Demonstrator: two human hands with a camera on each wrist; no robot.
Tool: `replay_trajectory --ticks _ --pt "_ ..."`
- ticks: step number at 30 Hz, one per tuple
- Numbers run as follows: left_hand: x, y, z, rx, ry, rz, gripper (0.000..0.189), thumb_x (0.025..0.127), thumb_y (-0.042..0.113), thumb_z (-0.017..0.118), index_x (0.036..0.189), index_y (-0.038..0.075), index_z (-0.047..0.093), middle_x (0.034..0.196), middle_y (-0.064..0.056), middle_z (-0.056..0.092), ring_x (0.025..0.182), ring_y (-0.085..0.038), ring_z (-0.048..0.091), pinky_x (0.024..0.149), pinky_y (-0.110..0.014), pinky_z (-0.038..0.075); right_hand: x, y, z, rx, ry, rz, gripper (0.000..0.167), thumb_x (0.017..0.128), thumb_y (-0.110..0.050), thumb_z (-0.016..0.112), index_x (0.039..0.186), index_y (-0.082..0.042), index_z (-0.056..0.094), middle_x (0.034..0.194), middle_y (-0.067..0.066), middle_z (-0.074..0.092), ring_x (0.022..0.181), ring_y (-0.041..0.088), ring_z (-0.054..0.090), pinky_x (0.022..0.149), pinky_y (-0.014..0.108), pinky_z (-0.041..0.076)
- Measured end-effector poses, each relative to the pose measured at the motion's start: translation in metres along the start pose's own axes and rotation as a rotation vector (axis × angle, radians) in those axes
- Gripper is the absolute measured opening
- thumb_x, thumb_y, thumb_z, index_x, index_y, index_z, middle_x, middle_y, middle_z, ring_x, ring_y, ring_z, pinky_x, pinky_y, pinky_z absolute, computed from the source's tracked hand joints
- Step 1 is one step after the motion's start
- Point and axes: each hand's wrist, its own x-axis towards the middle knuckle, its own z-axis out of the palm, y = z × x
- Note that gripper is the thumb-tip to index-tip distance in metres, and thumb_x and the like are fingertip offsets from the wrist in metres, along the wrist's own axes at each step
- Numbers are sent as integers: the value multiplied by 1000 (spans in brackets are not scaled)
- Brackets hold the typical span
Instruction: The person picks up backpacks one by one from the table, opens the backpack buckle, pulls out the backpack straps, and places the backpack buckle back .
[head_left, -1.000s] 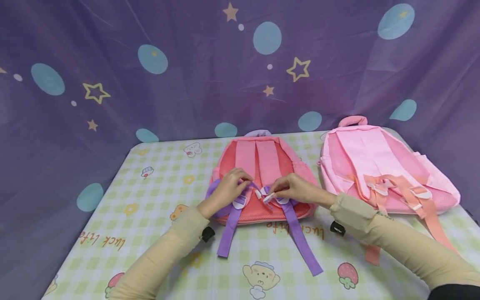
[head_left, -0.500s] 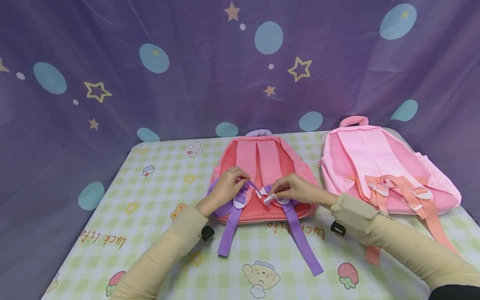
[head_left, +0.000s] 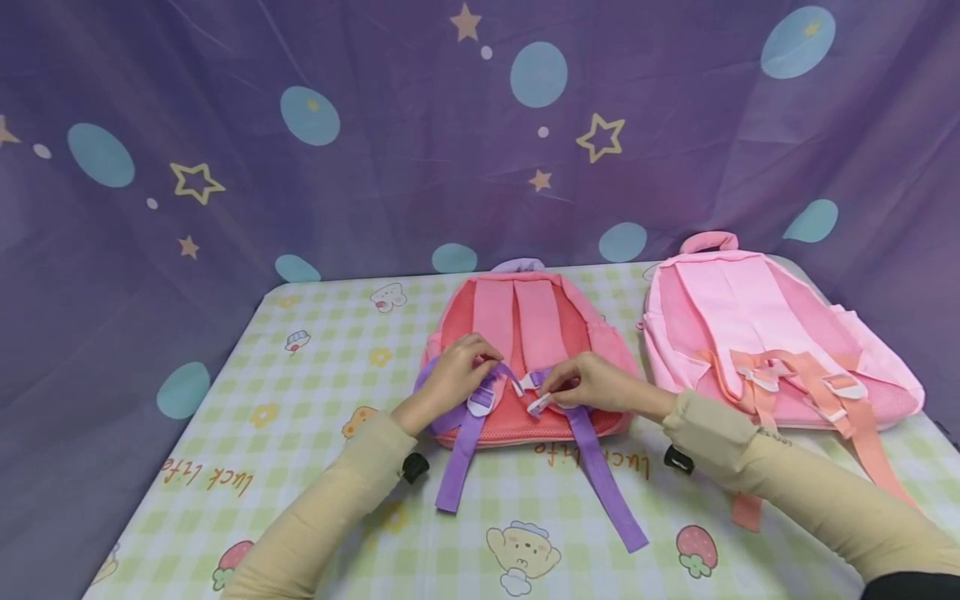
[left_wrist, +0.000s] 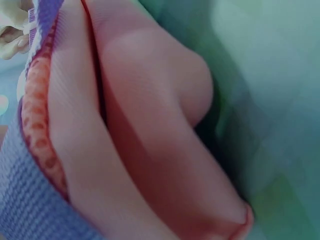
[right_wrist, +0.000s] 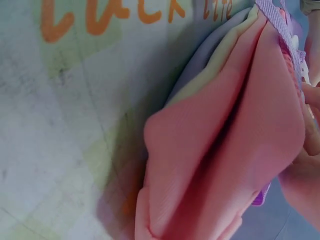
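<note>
A coral-pink backpack [head_left: 483, 300] with purple straps lies on the table, its shoulder straps facing up. My left hand [head_left: 453, 377], over its left side, pinches a thin purple strap [head_left: 512, 377] that runs toward the middle. My right hand [head_left: 592, 385] pinches a small white buckle piece [head_left: 538, 405] between thumb and fingers. Just left of that piece is another small white part, apart from it, at the strap's end. The left wrist view is mostly filled by the bag's pink side [left_wrist: 145, 100]. In the right wrist view, my right hand [right_wrist: 305, 170] shows at the edge.
A lighter pink backpack [head_left: 750, 292] with orange straps lies to the right. Two purple strap tails [head_left: 459, 467] hang toward the front over the green checked tablecloth [head_left: 315, 483]. A purple curtain [head_left: 420, 167] with stars stands behind.
My right fingers have shifted slightly and the white buckle piece has turned and dropped a little. The left hand and the backpacks have hardly moved.
</note>
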Motion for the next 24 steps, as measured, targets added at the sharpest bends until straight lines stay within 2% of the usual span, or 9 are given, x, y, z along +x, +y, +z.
replay_trajectory --ticks 4,9,16,24 --pt "-2 2 0 -4 -1 30 10 80 1 61 87 3 67 85 -5 59 86 -19 53 79 -32 43 -3 -2 2 -53 14 -16 9 77 -6 66 84 -8 70 82 -2 66 77 4 58 69 22 48" --pt "-4 3 1 -31 8 49 11 80 -2 60 86 3 67 87 -5 58 87 -18 52 77 -31 44 -7 -4 5 -84 31 -38 8 76 -6 66 83 -8 70 81 -3 66 73 5 55 65 22 47" --pt "-5 3 3 -64 38 83 10 80 -1 61 87 2 67 90 -5 56 86 -17 54 75 -27 46 -12 -2 6 -107 49 -58 9 76 -3 65 84 -8 69 82 -2 65 76 8 60 67 22 49" --pt "-8 5 4 -82 18 89 11 81 2 61 89 6 67 93 -3 54 88 -15 54 76 -26 46 -18 -1 4 -131 98 -45 11 75 -10 69 86 -10 70 80 -5 65 69 12 52 60 23 44"
